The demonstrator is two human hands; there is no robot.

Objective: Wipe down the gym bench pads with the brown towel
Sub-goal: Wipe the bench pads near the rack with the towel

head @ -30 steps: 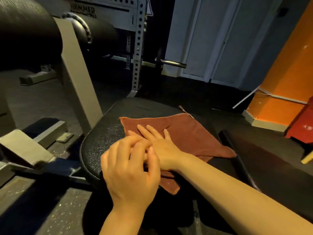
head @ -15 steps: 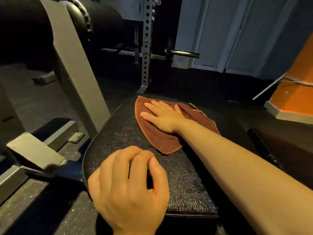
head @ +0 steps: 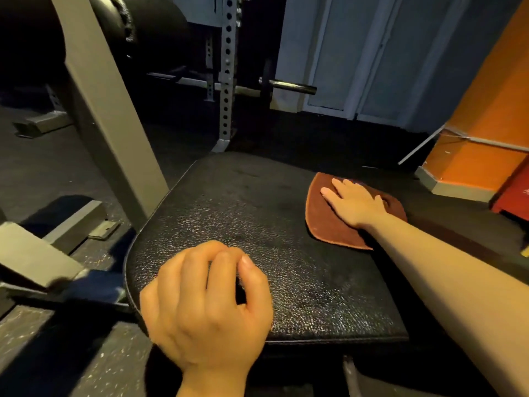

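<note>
Your right hand presses flat, fingers straight, on the folded brown cloth towel at the far right edge of the black textured vinyl bench pad. Your left hand hangs loosely curled, holding nothing, over the near left corner. A grey steel upright slants past the pad's left edge; a perforated rack post and barbell end stand beyond.

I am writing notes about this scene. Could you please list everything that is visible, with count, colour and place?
bench pad: one, black, centre
towel: one, brown, on the far right part of the pad
steel post: one, grey, slanted, left of the pad
rack upright: one, grey with holes, behind the pad
barbell: one, metal, far centre
doors: pale blue, far wall
wall: orange, right
left hand: loosely curled, above the near pad edge, holds nothing
right hand: flat, presses on the towel
</note>
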